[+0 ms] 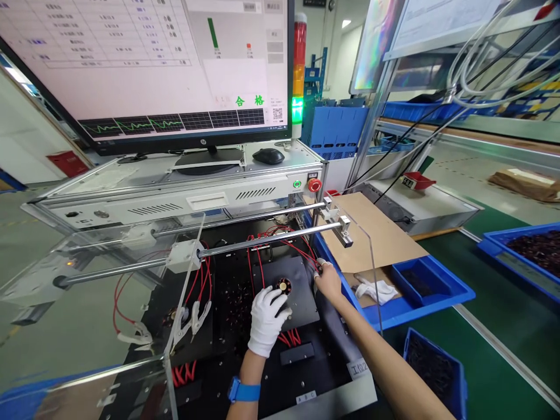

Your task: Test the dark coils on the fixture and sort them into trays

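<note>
My left hand (268, 321), in a white glove with a blue watch at the wrist, reaches over a black square plate (301, 294). Its fingers are apart, and the fingertips touch the left edge of a small round copper-wound motor stator (284, 286) on that plate. The thumb rests lower, away from the ring. Beside the plate's right edge, my right hand (328, 281) has its fingers bent together around the end of red wires (306, 252); light covers show on its fingertips. What exactly is pinched there is mostly hidden.
A monitor (184, 70) and emergency stop button (314, 185) stand behind. Metal rails (271, 238) and a clear guard cross the fixture. White-handled clips (200, 318) lie left. A blue tray (420, 312) with a white glove (376, 290) and cardboard (371, 233) stand right.
</note>
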The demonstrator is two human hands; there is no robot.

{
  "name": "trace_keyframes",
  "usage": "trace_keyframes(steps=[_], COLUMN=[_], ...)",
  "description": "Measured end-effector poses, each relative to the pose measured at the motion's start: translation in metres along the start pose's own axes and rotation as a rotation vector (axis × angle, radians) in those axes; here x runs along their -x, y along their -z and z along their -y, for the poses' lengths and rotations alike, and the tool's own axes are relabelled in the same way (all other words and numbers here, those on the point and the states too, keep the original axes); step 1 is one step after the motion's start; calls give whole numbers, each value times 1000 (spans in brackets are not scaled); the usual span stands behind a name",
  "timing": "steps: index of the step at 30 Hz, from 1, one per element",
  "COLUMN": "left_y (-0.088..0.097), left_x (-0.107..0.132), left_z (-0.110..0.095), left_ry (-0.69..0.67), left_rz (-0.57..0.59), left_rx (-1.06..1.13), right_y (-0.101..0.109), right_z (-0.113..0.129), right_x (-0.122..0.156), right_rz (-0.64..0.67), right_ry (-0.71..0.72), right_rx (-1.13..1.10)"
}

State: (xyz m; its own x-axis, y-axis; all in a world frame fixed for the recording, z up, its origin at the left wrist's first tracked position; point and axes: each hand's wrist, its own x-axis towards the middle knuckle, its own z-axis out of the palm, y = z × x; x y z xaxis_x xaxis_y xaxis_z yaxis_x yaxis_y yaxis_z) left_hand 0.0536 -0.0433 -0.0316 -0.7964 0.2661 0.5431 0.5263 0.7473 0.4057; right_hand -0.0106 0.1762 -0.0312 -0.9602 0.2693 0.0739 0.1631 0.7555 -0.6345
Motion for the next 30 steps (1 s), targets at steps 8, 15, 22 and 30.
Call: trace_keyframes(steps=[8,15,22,30], left_y=[-9,-10,-6,-7], left_x=[-3,4,-10,-13], left_z=[8,-1,-23,-30], left_ry=[121,188,79,19], left_rz=[-49,-141,131,121], left_rx=[282,242,89,-17], right_y=[7,4,13,2], right_z=[59,41,38,65], right_x=[29,25,22,15], right_rz=[698,619,644,297], right_ry=[-172,-184,-173,-396], right_rx=[-483,-501,-519,-796])
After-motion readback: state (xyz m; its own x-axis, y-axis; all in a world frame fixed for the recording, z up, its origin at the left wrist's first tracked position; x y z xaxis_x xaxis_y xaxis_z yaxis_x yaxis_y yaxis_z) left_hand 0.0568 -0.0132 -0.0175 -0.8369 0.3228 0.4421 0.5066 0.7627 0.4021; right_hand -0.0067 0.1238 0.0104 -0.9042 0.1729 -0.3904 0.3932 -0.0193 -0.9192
